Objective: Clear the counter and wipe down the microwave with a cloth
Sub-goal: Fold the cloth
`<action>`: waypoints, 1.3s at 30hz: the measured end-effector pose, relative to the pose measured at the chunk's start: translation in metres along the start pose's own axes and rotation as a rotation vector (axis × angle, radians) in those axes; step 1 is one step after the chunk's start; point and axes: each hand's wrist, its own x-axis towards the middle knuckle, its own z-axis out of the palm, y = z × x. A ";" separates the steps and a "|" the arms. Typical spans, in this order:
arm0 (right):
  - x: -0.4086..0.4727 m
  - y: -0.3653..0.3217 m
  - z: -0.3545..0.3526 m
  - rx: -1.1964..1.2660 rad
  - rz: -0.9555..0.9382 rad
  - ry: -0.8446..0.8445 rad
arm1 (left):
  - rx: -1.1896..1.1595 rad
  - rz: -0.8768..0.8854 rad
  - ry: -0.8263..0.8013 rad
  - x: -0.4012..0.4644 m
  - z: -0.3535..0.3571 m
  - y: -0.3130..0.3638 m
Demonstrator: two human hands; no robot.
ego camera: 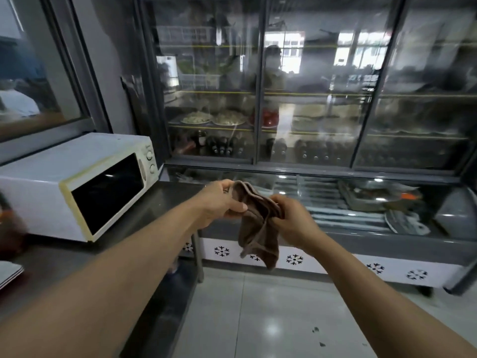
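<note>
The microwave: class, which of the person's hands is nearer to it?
Left. The left hand is just right of the microwave; the right hand is farther right, beyond the cloth.

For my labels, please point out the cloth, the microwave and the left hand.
cloth [258, 228]: head view, middle of the hanging fabric.
microwave [107, 192]: head view, dark door window.
left hand [222, 200]: head view, back of the hand.

Commercial kitchen: glass-door display fridge, steel counter, microwave.
</note>
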 end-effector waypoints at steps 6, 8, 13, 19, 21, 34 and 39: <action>0.080 0.039 -0.012 0.095 0.087 0.062 | 0.125 -0.021 0.001 0.086 -0.023 0.004; 0.112 0.050 -0.016 0.159 0.125 0.068 | 0.147 -0.033 0.060 0.118 -0.032 0.007; 0.175 0.060 -0.016 0.415 0.264 0.022 | 0.068 -0.017 0.156 0.180 -0.043 0.014; 0.233 0.069 -0.013 0.489 0.259 -0.083 | 0.136 0.104 0.166 0.232 -0.053 0.032; 0.249 0.073 -0.016 0.398 0.201 -0.080 | 0.159 0.148 0.161 0.247 -0.055 0.037; 0.398 0.142 -0.046 0.137 -0.207 -0.431 | 0.724 0.388 0.231 0.362 -0.030 0.067; 0.442 0.174 -0.047 0.180 -0.368 -0.536 | 0.874 0.214 0.359 0.384 -0.021 0.074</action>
